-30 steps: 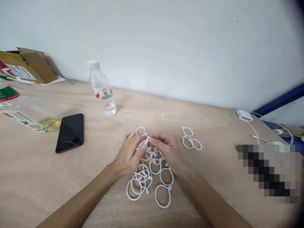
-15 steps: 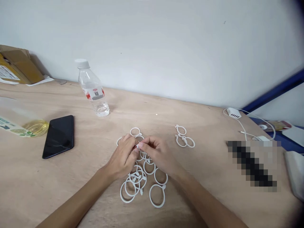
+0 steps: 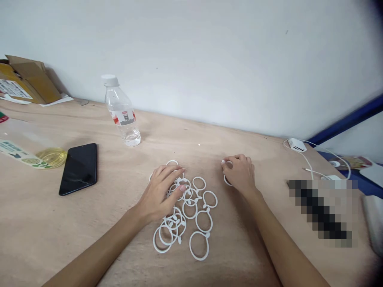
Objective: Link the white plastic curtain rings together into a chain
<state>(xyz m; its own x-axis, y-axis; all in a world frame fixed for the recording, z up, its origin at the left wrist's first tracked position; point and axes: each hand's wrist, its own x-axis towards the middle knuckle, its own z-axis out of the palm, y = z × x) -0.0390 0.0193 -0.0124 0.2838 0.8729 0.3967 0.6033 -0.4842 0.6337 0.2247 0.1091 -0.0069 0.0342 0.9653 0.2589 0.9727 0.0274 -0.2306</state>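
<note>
Several white plastic rings point(image 3: 174, 221) with small tabs lie in an overlapping pile on the wooden table. Over the upper left of this pile rests my left hand point(image 3: 161, 191), its fingers spread and holding nothing. My right hand point(image 3: 240, 173) is at the small separate group of rings to the right, fingertips lowered and pinched at the tab of a white ring point(image 3: 228, 184). Most of that group is hidden under my palm. One single ring point(image 3: 190, 247) lies at the near end of the pile.
A black phone point(image 3: 79, 169) and a bottle of yellow liquid point(image 3: 32, 147) lie on the left. Behind the rings a water bottle point(image 3: 123, 113) stands by the wall. A cardboard box point(image 3: 38, 81) sits back left. At the right are a white charger point(image 3: 297, 145) with cables and a pixelated dark object point(image 3: 321, 213).
My right hand has moved away from my left, across to the separate rings on the right. The left hand has opened from its pinch and stays over the pile. The view has shifted slightly.
</note>
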